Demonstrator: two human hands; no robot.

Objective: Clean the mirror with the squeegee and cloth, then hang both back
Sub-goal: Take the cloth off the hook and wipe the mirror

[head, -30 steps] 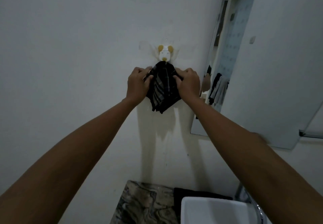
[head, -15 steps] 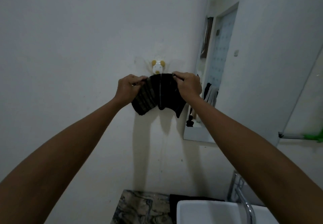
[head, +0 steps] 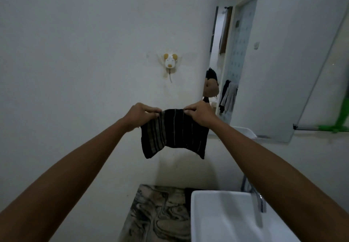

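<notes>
Dark striped cloth (head: 173,132) hangs spread out between two hands, in front of the white wall and below the little white hook shaped like an animal face with yellow ears (head: 170,62). The left hand (head: 140,114) pinches the cloth's top left corner with curled fingers. The right hand (head: 201,114) pinches the top right corner the same way. The cloth is well apart from the hook. To the right is the big flat mirror (head: 273,62), and a green squeegee (head: 338,121) shows near its right edge. Below are a white sink (head: 226,221), a shiny metal tap (head: 259,202) and a grey swirly stone counter (head: 156,213).
</notes>
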